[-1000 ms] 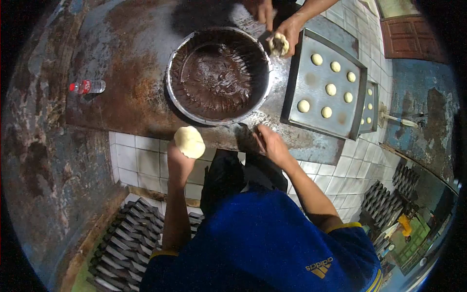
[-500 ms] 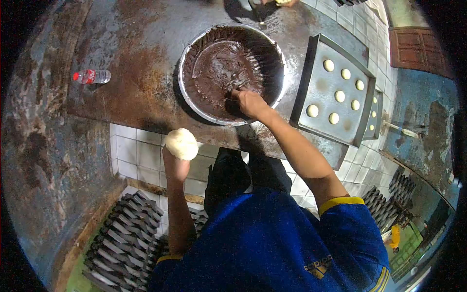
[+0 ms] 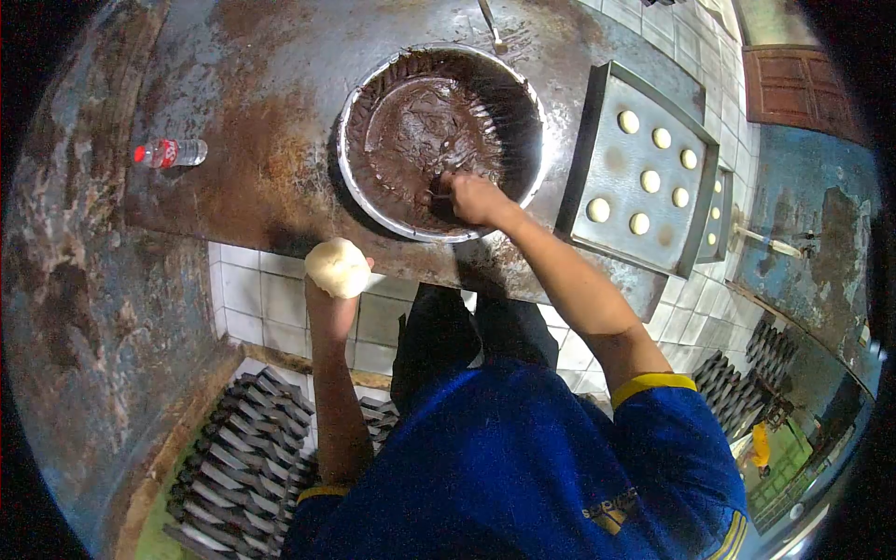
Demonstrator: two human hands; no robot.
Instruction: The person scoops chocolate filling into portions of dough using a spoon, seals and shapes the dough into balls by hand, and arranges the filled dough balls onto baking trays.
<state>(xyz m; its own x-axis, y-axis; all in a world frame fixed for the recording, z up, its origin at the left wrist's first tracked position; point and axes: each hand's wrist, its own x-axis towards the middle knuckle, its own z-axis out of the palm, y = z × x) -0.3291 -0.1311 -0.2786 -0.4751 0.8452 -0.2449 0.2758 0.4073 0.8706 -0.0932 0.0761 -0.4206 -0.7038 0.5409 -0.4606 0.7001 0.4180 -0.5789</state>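
Observation:
My left hand [image 3: 329, 303] is wrapped round a smooth, pale ball of dough [image 3: 338, 268] at the table's front edge. The dough bulges above my fingers and hides most of them. Inside a wide metal bowl [image 3: 347, 191], my right hand [image 3: 478, 200] reaches down to a thick, dark brown chocolate-like filling [image 3: 411, 131]. The fingers of that hand are closed, with brown smears on their tips. Whatever they hold is too small and dark to make out.
Right of the bowl, a dark baking tray [image 3: 621, 168] carries several small dough balls; another tray [image 3: 717, 224] lies beyond it. A plastic bottle [image 3: 172, 153] lies at the table's left. A thin-handled tool [image 3: 492, 26] lies behind the bowl. Dark slatted stacks [image 3: 245, 462] stand below left.
The dough in my left hand has shifted slightly left and up, and the hand has turned. My right hand stays in the bowl. Another person's hand at the top edge has left view.

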